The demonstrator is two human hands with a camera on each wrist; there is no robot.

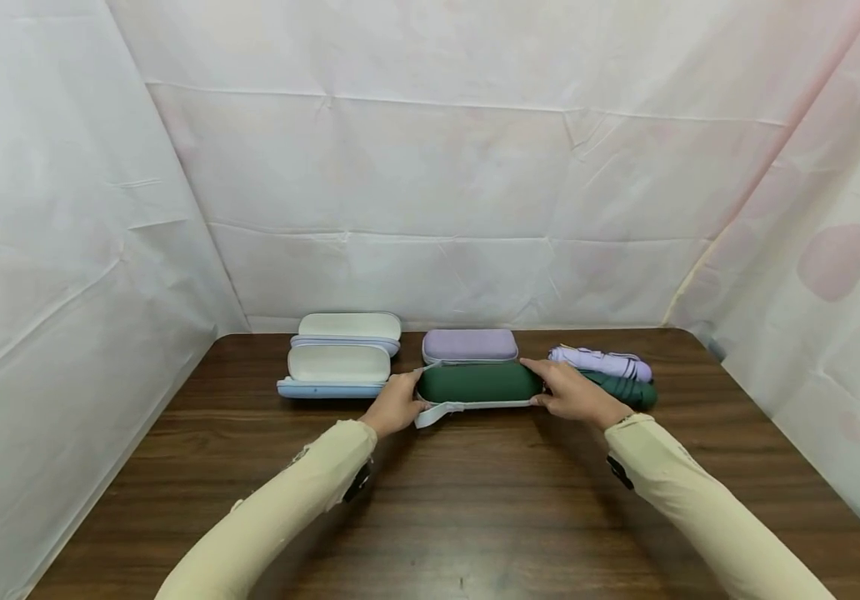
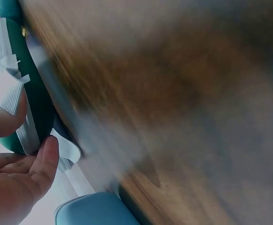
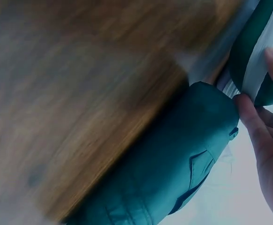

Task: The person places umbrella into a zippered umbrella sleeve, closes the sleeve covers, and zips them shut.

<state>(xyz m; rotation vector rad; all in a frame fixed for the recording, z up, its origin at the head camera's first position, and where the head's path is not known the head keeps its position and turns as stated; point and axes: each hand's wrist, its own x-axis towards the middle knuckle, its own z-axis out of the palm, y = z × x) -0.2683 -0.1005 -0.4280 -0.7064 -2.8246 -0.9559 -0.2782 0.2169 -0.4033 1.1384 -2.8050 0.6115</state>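
Observation:
A dark green zip case (image 1: 479, 383) with a white zipper band lies crosswise between the two hands, in front of a purple case (image 1: 471, 345). My left hand (image 1: 394, 403) grips its left end. In the left wrist view, the thumb and fingers of that hand (image 2: 19, 180) pinch the case across its zipper band, by a white strap (image 2: 10, 91). My right hand (image 1: 574, 392) holds the right end, and in the right wrist view its fingertips lie along the zipper band (image 3: 257, 61). Beside the right hand lies a folded green umbrella (image 3: 173, 159).
To the left, a white-topped case with a light blue base (image 1: 332, 389) stands before another white-topped one with a lavender edge (image 1: 349, 326). A folded lavender umbrella (image 1: 601, 362) lies at the right. Behind the brown wooden table (image 1: 460, 500) hangs a pale cloth (image 1: 430, 167).

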